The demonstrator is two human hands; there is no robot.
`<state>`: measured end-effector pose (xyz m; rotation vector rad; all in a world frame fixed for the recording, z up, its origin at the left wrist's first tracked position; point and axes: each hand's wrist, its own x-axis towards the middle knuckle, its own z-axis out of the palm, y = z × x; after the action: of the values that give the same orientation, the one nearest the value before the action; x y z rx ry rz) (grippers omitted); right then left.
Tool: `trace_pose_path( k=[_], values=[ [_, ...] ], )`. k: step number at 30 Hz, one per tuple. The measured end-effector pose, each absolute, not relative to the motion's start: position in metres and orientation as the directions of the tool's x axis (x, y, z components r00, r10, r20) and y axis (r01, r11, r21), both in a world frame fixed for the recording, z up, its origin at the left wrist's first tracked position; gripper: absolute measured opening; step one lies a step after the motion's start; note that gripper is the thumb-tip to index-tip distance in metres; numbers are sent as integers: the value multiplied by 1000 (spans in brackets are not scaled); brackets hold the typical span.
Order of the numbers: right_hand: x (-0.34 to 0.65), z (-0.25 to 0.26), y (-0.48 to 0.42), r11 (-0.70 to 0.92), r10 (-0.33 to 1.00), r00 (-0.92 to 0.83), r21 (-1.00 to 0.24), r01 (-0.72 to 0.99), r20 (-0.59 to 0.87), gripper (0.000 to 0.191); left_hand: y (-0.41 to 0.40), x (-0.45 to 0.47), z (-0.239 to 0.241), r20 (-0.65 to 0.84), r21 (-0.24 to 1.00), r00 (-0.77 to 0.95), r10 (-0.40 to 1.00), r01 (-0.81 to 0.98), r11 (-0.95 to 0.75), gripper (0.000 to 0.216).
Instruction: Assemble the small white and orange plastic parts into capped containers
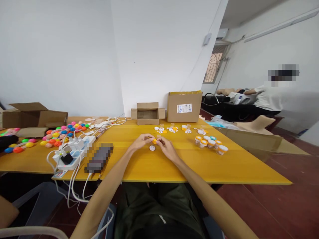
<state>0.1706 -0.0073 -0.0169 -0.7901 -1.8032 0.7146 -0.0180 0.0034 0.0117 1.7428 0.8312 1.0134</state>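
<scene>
My left hand (144, 140) and my right hand (166, 147) meet above the yellow table, fingers closed on a small orange round piece (154, 141) between them. Its exact kind is too small to make out. Just below it on the tabletop lies a white round disc (152, 148). Behind the fingers stands a small clear cup (159, 136), partly hidden. Farther back are loose white and orange parts (171, 129) in little groups with clear cups. To the right of my right hand stand several clear jars (211, 143) with orange, white and teal lids.
An open small carton (148, 117) and a closed larger box (184, 108) stand against the wall. On the left are a power strip (74, 156) with white cables, a phone (99, 158), colourful balls (66, 132) and another open carton (35, 116). A person (270, 96) sits far right.
</scene>
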Motion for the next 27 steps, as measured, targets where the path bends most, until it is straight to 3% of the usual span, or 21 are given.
trace_pose_path(
  k=[6,10,27],
  values=[
    [170,-22,-1,512,830,-293,-857,61,475,38,3,-23,11,255,888,414,874,258,-382,44],
    [172,-25,4,472,851,-271,-881,17,450,42,3,-25,2,183,878,489,853,308,-365,56],
    [175,-25,7,445,858,-296,-895,21,420,32,8,-19,-10,172,917,473,864,243,-316,50]
  ],
)
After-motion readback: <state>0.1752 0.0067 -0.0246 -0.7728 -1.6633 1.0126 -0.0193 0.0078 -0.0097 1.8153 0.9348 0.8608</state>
